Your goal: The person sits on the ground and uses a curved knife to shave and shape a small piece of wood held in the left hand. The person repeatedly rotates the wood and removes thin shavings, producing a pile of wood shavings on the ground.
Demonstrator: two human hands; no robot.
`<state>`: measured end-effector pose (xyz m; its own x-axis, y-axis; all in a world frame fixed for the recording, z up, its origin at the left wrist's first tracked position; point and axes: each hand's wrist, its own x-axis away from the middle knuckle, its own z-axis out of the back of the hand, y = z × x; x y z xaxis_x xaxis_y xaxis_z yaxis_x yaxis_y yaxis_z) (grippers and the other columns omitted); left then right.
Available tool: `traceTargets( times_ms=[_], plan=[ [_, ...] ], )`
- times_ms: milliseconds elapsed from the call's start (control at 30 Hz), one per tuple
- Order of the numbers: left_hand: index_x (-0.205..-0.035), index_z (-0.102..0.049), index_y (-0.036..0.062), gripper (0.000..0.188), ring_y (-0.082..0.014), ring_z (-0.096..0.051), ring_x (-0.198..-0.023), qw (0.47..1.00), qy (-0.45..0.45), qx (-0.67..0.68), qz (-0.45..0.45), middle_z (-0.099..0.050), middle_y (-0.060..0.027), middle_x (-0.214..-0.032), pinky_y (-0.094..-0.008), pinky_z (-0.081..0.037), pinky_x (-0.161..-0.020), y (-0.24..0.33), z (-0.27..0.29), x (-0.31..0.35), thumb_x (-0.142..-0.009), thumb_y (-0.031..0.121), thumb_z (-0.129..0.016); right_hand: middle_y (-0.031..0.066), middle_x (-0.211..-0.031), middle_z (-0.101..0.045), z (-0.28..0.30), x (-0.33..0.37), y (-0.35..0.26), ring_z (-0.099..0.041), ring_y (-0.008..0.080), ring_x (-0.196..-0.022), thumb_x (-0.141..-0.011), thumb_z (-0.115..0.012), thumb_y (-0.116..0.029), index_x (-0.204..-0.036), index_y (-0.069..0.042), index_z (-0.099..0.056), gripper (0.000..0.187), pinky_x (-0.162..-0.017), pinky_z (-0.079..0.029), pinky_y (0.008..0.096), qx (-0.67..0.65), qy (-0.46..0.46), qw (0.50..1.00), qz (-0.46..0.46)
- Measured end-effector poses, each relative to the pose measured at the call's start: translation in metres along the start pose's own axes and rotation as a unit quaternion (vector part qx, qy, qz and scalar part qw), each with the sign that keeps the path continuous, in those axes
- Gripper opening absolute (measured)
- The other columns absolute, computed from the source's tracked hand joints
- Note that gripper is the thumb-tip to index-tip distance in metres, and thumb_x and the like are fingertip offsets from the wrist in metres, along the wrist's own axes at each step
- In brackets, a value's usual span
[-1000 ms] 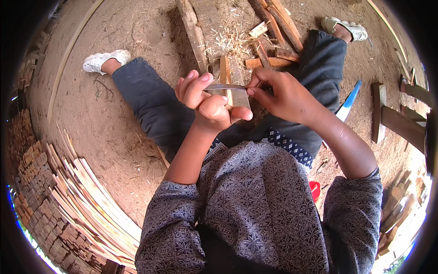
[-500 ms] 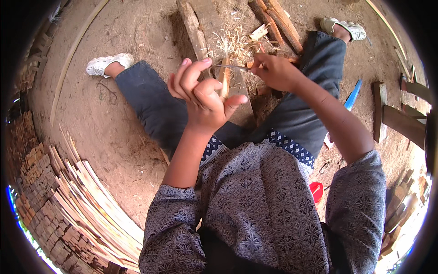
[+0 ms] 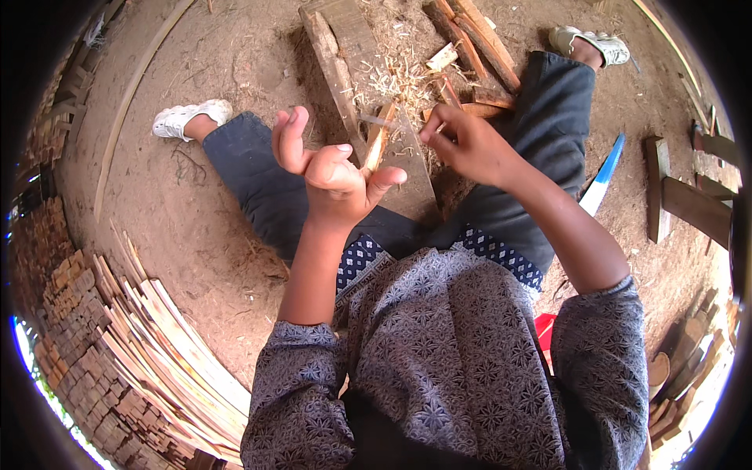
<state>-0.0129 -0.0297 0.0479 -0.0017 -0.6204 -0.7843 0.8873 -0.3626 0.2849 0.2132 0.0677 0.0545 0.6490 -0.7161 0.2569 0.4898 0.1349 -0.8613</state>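
My right hand [image 3: 474, 147] is closed around a knife, its handle hidden in the fingers. The thin knife blade [image 3: 380, 121], blurred by motion, points left across the upper part of a pale whittled stick [image 3: 379, 142]. My left hand [image 3: 333, 172] is palm up, its thumb and fingers spread and nothing plainly gripped. Its thumb overlaps the stick's lower end; I cannot tell if they touch. Beneath lies a broad wooden plank [image 3: 409, 184] between my legs, strewn at its far part with wood shavings [image 3: 399, 82].
Loose wood pieces [image 3: 478, 47] lie beyond the plank to the right. A blue and white saw-like blade [image 3: 603, 174] rests on the ground by my right leg. Long strips [image 3: 168, 337] and stacked wood blocks [image 3: 86, 356] fill the lower left. A wooden frame [image 3: 689, 204] stands at far right.
My left hand has shifted slightly left and down, its fingers spreading further. The right hand with the knife has moved a little down and toward me, the blade now blurred.
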Motion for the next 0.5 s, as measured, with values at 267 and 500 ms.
traceTargets(
  times_ms=[267, 500],
  plan=[
    [-0.122, -0.037, 0.0188, 0.069, -0.0464, -0.011, -0.153, 0.997, -0.017, -0.046, -0.057, -0.024, -0.0248, -0.160, -0.0662, -0.006, -0.122, 0.000, 0.000, -0.011, -0.093, 0.079, -0.052, 0.0152, -0.089, -0.072, 0.015, 0.010, -0.048, -0.073, 0.0253, -0.080, -0.098, -0.070, -0.013, -0.102, -0.001, -0.062, 0.014, -0.071, -0.053, 0.0384, 0.069, -0.049, 0.995, 0.053],
    [-0.120, -0.037, 0.0163, 0.067, -0.0461, -0.016, -0.152, 0.999, -0.044, -0.007, -0.002, -0.030, -0.0243, -0.158, -0.0660, -0.009, -0.121, 0.009, 0.002, -0.015, -0.094, 0.077, -0.051, 0.0196, -0.094, -0.073, 0.000, -0.025, 0.014, -0.071, 0.0373, -0.090, -0.097, -0.070, -0.027, -0.100, -0.007, -0.067, 0.020, -0.080, -0.054, 0.0462, 0.054, -0.034, 0.998, -0.009]
  ],
)
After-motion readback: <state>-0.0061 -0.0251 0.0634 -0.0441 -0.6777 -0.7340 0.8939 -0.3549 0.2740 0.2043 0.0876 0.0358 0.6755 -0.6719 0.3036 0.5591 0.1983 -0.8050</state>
